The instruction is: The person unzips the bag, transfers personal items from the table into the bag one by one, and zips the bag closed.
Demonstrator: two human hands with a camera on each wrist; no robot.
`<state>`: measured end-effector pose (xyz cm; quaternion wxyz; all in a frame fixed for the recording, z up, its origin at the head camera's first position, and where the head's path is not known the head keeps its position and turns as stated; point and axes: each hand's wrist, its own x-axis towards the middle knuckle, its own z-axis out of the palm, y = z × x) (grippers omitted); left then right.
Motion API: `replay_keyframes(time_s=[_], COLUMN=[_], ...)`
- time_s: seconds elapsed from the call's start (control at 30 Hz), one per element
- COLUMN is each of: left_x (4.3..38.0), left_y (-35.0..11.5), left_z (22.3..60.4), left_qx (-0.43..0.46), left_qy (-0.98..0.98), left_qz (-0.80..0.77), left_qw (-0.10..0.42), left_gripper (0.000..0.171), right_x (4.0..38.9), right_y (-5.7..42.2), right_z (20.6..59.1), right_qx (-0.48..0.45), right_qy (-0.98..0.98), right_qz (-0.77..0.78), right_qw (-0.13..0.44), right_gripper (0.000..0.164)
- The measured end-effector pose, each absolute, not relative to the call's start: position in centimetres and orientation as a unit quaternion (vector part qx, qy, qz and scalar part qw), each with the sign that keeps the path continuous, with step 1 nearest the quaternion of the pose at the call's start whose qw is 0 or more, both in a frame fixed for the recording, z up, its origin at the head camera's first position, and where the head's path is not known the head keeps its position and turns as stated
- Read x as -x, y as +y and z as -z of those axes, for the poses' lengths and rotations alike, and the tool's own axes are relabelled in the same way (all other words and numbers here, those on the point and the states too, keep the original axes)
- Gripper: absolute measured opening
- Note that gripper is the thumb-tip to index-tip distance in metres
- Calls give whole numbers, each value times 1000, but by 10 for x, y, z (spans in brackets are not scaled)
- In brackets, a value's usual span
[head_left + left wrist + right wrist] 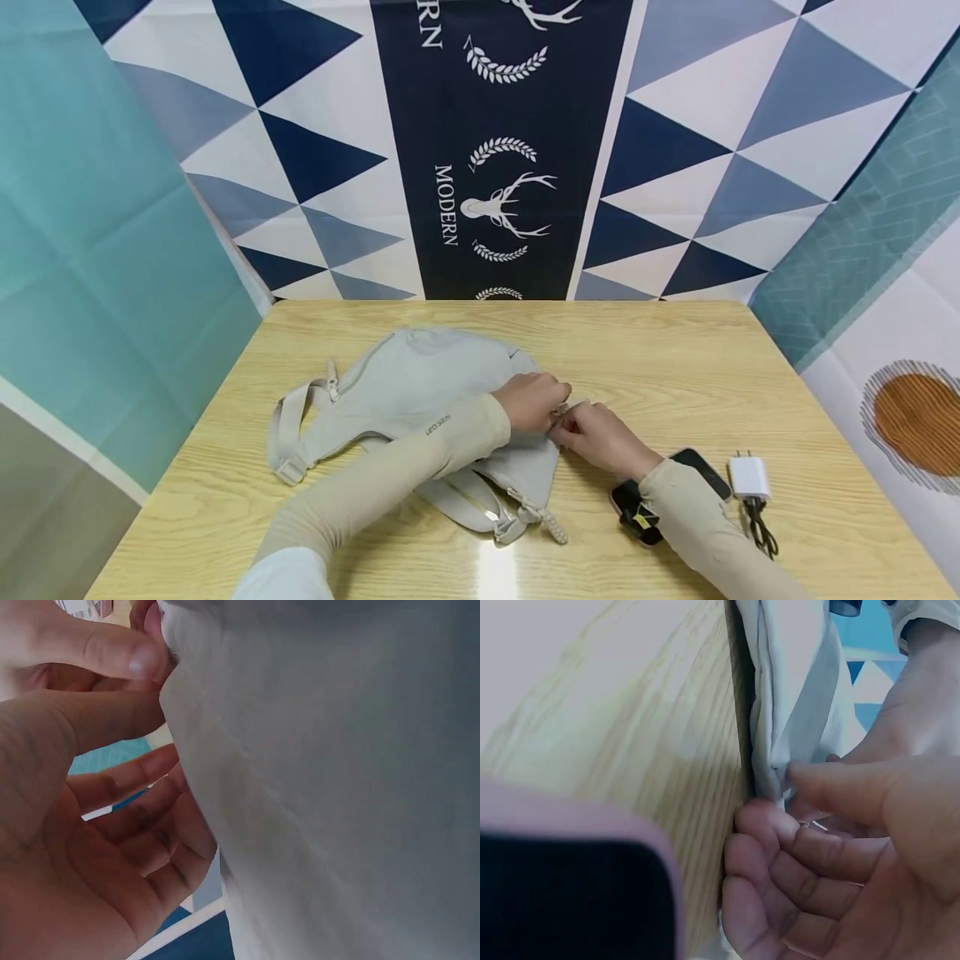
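Note:
A pale grey sling bag (pixel 442 375) lies on the table, its strap and buckle (pixel 291 471) to the left. My left hand (pixel 531 402) pinches the bag's right end, close beside my right hand (pixel 600 435). In the left wrist view, the left thumb (pixel 120 720) presses at the edge of the bag's fabric (pixel 315 787), while the other fingers are bent behind it. From the right wrist, the right thumb (pixel 840 784) and curled forefinger grip the bag's edge (pixel 772 776) low over the table. The fingertips hide the exact spot they grip.
Under the right forearm lie a dark phone (pixel 701 471) and a pink-edged phone (pixel 577 892), with a black item bearing a yellow label (pixel 642 522). Further right sits a white charger plug (pixel 748 477) with a bundled black cable (pixel 761 529). A patterned cloth (pixel 495 167) hangs behind the wooden table (pixel 660 342).

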<state>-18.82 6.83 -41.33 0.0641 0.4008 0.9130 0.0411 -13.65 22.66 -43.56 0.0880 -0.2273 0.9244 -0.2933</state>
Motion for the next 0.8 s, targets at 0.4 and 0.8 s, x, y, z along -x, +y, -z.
replay_keyframes(time_s=[0.4,0.8], left_x=[174,162], left_y=[52,21], left_z=[391,389], left_qx=[-386,-381], left_qy=[912,901], left_qz=[-133,-203], left_qw=[53,39], left_gripper=[6,30], right_x=[140,146], right_y=[229,228], right_z=[439,438], right_qx=[183,164], right_qy=[921,915], right_qz=[314,330], right_qw=[139,162], right_gripper=[39,26])
